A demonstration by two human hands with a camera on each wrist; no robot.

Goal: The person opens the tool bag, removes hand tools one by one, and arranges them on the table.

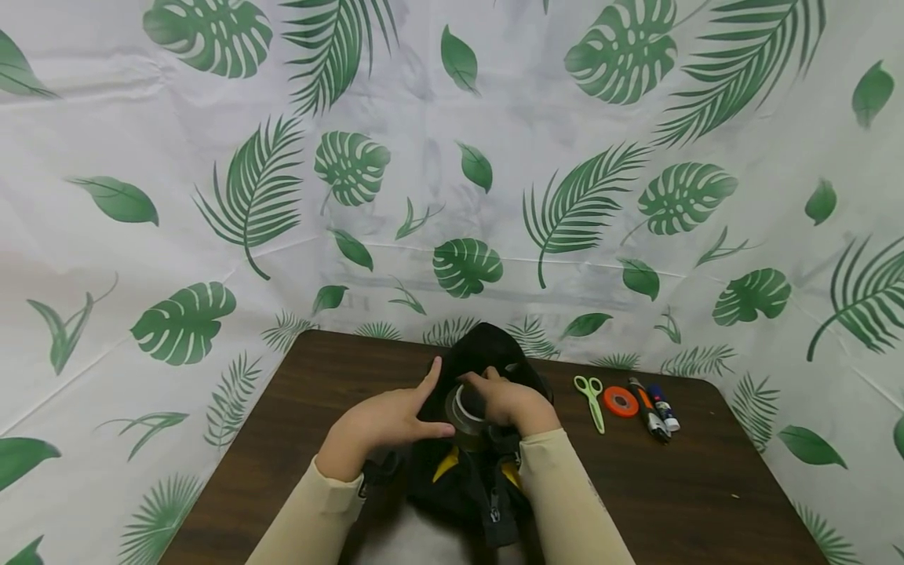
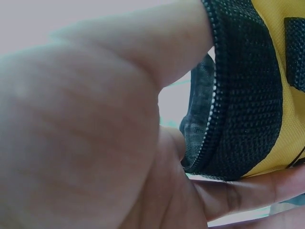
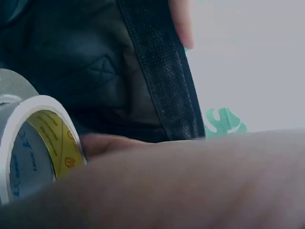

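Note:
A black bag (image 1: 487,345) with yellow panels stands on the table, its zipped mouth facing up. A tape roll (image 3: 62,112) with a white rim and yellow-printed core sits in the mouth, beside another grey roll's edge (image 3: 19,86). My left hand (image 1: 384,420) holds the bag's left side, thumb and fingers spread about the black zip edge (image 2: 243,95). Over the tape reaches my right hand (image 1: 512,400), its fingers extended past the roll's far side. One of its fingers (image 3: 112,142) lies close beside the roll, inside the bag. The palm hides part of the roll.
Right of the bag lie green scissors (image 1: 593,400), an orange disc-shaped item (image 1: 621,401), a black-and-orange tool (image 1: 648,410) and a blue-and-white glue stick (image 1: 664,408). A leaf-print curtain (image 1: 424,196) hangs behind the dark wooden table (image 1: 678,486).

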